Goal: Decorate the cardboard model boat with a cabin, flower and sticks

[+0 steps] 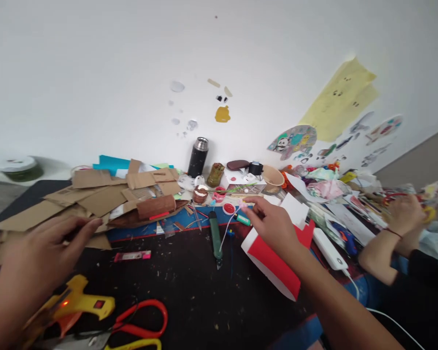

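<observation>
My left hand [53, 253] is at the lower left, thumb and forefinger closed together in front of cardboard pieces [102, 199]. Whatever may be between those fingertips is too small to make out. Over the middle of the table, my right hand [272, 218] pinches a thin white strand [227, 226] near a small pinkish bit. The strand runs down to a green utility knife [215, 233] that lies with its blade toward me. A green lighter [243, 219] and a red sheet [273, 265] with a white underside lie by my right hand.
Scissors [142, 316] and a yellow glue gun [83, 299] with a lit red light lie at front left. A black flask [198, 158] stands by the wall. A white power strip [328, 248] lies right, near another person's hands [405, 214]. A brown cardboard roll [156, 207] lies left.
</observation>
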Demonstrator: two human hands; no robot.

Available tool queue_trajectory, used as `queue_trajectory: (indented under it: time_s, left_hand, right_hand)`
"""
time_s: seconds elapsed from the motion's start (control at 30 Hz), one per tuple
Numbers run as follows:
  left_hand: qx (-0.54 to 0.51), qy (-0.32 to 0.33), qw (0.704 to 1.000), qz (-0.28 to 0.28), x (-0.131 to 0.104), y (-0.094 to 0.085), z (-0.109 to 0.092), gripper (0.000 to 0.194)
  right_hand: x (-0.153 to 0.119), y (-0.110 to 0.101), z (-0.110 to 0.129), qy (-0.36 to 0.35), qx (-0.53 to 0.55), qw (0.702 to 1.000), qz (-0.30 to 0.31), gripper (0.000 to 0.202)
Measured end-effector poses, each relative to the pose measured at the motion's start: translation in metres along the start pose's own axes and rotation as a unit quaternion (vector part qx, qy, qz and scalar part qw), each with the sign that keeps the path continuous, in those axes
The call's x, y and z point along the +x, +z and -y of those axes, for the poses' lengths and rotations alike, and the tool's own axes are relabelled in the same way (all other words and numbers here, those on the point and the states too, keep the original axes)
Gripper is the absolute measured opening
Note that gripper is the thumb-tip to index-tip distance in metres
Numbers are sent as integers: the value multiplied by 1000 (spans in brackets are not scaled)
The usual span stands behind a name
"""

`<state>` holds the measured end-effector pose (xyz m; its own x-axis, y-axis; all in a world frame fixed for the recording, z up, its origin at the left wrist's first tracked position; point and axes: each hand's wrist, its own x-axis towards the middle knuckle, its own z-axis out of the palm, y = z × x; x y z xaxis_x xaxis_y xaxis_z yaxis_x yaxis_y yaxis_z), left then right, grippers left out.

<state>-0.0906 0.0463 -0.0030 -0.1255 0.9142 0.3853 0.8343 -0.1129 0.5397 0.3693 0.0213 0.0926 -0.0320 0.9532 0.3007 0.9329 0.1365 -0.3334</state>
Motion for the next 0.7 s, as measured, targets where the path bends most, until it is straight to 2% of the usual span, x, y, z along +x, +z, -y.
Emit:
queue_trajectory:
  time_s: [0.13, 0.2, 0.33, 0.43, 0.57, 0.7]
  left_hand:
    - [-77, -30, 996, 27, -8, -6, -26, 46]
    - [-110, -21, 991, 79, -13, -4, -35, 49]
    - [-168, 2, 970, 175, -19, -1, -45, 53]
    - [-199, -8, 953, 229, -19, -2, -51, 59]
    - [-222, -11, 930, 293, -19, -5, -56, 54]
    - [-211, -5, 923, 321, -18, -6, -56, 51]
  right_hand:
    - [-3, 29, 38, -8, 122, 992, 39, 30]
    - [-5, 49, 58, -16, 140, 987, 72, 27]
    - [-7, 85, 88, -55, 114, 987, 100, 23]
    - [-6, 103, 101, -75, 125, 984, 106, 23]
    - [-5, 118, 114, -82, 170, 978, 89, 25]
    - [-5, 129, 123, -86, 202, 972, 79, 24]
